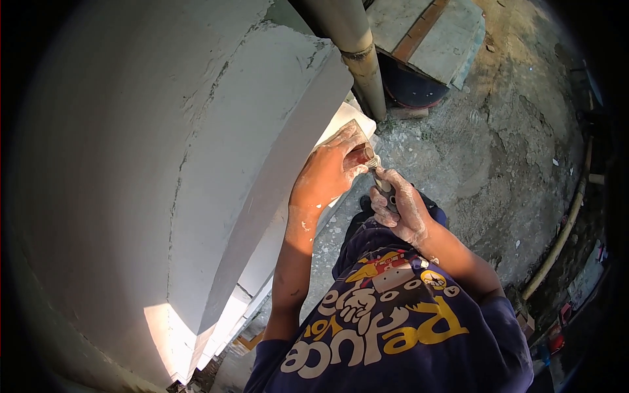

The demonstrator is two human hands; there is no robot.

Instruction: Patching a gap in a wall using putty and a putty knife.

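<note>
My left hand (327,169), smeared with white paste, is closed around a flat, thin-edged scraper (354,130). The round end of what looks like its handle (369,152) shows beside my fingers. Just below and to the right, my right hand (404,208) grips a putty knife with a dark handle (392,198). A lump of whitish paste (374,162) sits where the two tools meet. The putty knife's blade is mostly hidden by the fingers and the paste. Both hands are in front of my body, close to the wall's edge.
A pale wall (131,164) with a long crack fills the left, its stepped ledge (282,131) running beside my left arm. A vertical pipe (362,59) stands ahead. Beyond it, a board (432,39) covers a dark container (409,85). Rough concrete ground (498,157) lies right, with a long pole (563,242).
</note>
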